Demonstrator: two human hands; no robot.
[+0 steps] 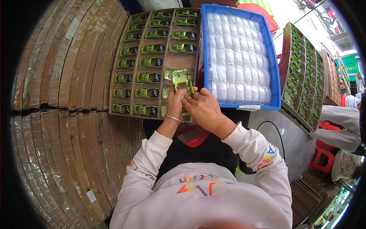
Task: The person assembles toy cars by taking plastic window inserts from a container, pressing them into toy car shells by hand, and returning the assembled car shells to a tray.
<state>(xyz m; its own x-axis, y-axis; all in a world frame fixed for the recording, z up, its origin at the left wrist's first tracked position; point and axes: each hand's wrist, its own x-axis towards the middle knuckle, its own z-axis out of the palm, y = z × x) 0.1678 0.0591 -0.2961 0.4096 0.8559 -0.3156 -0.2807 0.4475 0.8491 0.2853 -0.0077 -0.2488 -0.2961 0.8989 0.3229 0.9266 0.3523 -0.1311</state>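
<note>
L hand & R hand both grip a pale-green frame over the cardboard tray, by its right edge — left & mid cols plus right col's far end hold black-marked green car bodies, prob done — green parts toward near right corner look left to do
</note>
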